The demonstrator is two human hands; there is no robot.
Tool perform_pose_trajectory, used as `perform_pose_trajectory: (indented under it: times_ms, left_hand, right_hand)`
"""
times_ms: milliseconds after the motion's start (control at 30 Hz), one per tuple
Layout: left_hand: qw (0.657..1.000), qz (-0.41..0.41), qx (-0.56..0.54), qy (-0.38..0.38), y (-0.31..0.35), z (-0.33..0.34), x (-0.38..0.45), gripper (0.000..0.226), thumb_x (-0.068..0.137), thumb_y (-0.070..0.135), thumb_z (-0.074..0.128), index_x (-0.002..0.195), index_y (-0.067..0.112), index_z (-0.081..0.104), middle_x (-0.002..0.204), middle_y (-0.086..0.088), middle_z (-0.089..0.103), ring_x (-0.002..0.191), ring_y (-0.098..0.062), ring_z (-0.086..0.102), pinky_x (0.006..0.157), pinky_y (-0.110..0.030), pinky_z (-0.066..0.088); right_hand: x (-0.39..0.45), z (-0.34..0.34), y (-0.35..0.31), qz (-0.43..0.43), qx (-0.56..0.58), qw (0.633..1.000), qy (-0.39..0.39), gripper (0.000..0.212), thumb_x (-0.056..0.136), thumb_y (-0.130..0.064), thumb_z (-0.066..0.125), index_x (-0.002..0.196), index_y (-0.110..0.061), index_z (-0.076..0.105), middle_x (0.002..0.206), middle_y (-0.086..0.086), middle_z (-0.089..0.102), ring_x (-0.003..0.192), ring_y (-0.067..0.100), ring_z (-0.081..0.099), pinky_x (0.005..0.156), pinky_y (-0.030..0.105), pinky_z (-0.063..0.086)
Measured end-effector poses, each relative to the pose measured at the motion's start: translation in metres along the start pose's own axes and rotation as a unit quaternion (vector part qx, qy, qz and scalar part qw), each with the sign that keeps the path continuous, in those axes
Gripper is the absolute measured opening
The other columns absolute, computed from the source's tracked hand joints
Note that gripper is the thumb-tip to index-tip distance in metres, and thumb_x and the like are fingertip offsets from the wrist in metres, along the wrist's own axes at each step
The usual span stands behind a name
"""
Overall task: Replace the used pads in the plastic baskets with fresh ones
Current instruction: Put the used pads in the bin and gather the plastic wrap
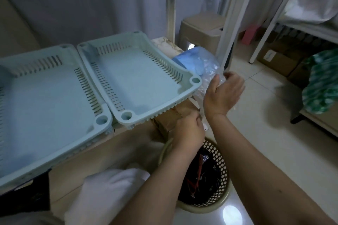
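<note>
Head view: two pale-blue plastic baskets [139, 76] side by side on counter [102, 151], both looking bare inside, no pads seen. Fresh blue pads [190, 60] in clear plastic bag [210, 67] at 2 o'clock of right basket, touching its rim. Right hand [224, 93] w/ fingers pinching bag's top edge; left hand [190, 129] lower, fingers curled on bag's bottom, apparently. Wastebin [210, 175] at 5 o'clock below. Probably light, soft, floppy pads; slippery film. Best pinched at a pad corner, pulled flat out.
</note>
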State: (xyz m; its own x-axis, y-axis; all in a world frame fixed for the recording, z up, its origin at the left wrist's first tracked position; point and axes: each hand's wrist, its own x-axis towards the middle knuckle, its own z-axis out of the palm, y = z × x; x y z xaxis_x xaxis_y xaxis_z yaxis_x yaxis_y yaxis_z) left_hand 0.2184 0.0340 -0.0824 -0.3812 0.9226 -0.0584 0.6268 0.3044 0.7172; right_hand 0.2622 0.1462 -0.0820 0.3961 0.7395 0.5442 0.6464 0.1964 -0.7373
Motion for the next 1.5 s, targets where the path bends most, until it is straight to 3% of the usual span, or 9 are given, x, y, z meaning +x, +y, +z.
perform_pose_trajectory:
  times_ms: [200,433,667,767,833,1000,1200,1400,1500]
  left_hand:
    - [0.986,0.083,0.028,0.139,0.03,-0.054,0.032,0.025,0.095,0.016,0.044,0.112,0.015,0.062,0.112,0.0,0.059,0.104,-0.016,0.049,0.083,-0.025,0.038]
    - [0.991,-0.009,0.134,0.02,0.006,-0.072,0.063,0.034,0.093,0.016,0.043,0.126,0.016,0.05,0.121,-0.007,0.059,0.112,-0.027,0.054,0.089,-0.036,0.043]
    - [0.988,-0.051,0.148,0.015,0.0,-0.062,0.071,0.025,0.095,0.023,0.037,0.106,0.013,0.057,0.109,-0.007,0.064,0.1,-0.029,0.058,0.071,-0.032,0.039]
    - [0.985,-0.054,0.161,0.013,-0.001,-0.06,0.072,0.028,0.096,0.024,0.034,0.106,0.014,0.058,0.109,-0.006,0.064,0.098,-0.028,0.059,0.071,-0.031,0.04]
    - [0.984,-0.054,0.17,0.011,-0.001,-0.059,0.072,0.028,0.097,0.025,0.034,0.106,0.014,0.058,0.108,-0.006,0.064,0.097,-0.027,0.059,0.07,-0.03,0.04]
    - [0.986,-0.045,0.16,0.003,-0.001,-0.061,0.07,0.022,0.095,0.02,0.037,0.101,0.014,0.058,0.104,-0.006,0.064,0.095,-0.026,0.059,0.073,-0.031,0.046]
    - [0.99,-0.012,0.138,0.006,-0.001,-0.067,0.062,0.025,0.097,0.02,0.041,0.115,0.012,0.056,0.111,-0.007,0.062,0.099,-0.025,0.057,0.078,-0.033,0.047]
    - [0.998,-0.046,0.028,0.033,0.004,-0.088,0.053,0.026,0.1,0.024,0.032,0.095,0.009,0.053,0.106,-0.013,0.062,0.085,-0.024,0.051,0.071,-0.029,0.04]
    - [0.992,-0.081,-0.067,0.07,0.009,-0.112,0.048,0.047,0.103,0.036,0.026,0.106,0.001,0.056,0.11,-0.017,0.06,0.1,-0.03,0.055,0.082,-0.033,0.041]
  right_hand:
    - [0.073,0.051,-0.028,0.15,-0.135,0.959,-0.201,0.062,0.085,-0.053,0.055,0.129,-0.01,0.049,0.133,0.009,0.05,0.125,0.028,0.044,0.1,0.044,0.038]
    - [0.091,0.097,-0.002,0.279,-0.098,0.873,-0.388,0.093,0.069,-0.054,0.075,0.139,-0.004,0.041,0.133,0.015,0.05,0.115,0.033,0.055,0.095,0.041,0.049]
    - [0.099,0.109,-0.013,0.32,-0.121,0.819,-0.461,0.081,0.084,-0.032,0.071,0.143,0.001,0.028,0.141,0.018,0.041,0.128,0.033,0.043,0.107,0.039,0.035]
    - [0.099,0.111,-0.01,0.296,-0.142,0.822,-0.466,0.063,0.089,-0.037,0.061,0.139,-0.007,0.039,0.14,0.012,0.044,0.123,0.026,0.045,0.103,0.032,0.04]
    - [0.097,0.102,-0.017,0.304,-0.057,0.854,-0.418,0.043,0.097,-0.027,0.047,0.135,-0.007,0.047,0.136,0.008,0.049,0.109,0.016,0.048,0.082,0.022,0.047]
    - [0.097,0.081,-0.023,0.389,0.171,0.873,-0.24,0.035,0.097,-0.023,0.044,0.127,-0.006,0.053,0.116,0.007,0.057,0.119,0.024,0.051,0.089,0.027,0.041]
    - [0.099,0.057,-0.043,0.171,0.123,0.959,-0.189,0.025,0.088,-0.008,0.043,0.109,-0.012,0.057,0.095,0.006,0.059,0.092,0.025,0.06,0.074,0.031,0.046]
    - [0.096,0.013,-0.104,0.075,0.193,0.965,-0.163,0.019,0.088,-0.003,0.041,0.097,-0.016,0.051,0.082,-0.005,0.053,0.078,0.014,0.054,0.067,0.027,0.047]
    - [0.08,0.004,-0.127,0.14,0.25,0.935,-0.207,0.018,0.086,-0.006,0.046,0.1,-0.013,0.055,0.089,0.001,0.058,0.078,0.016,0.055,0.068,0.026,0.045]
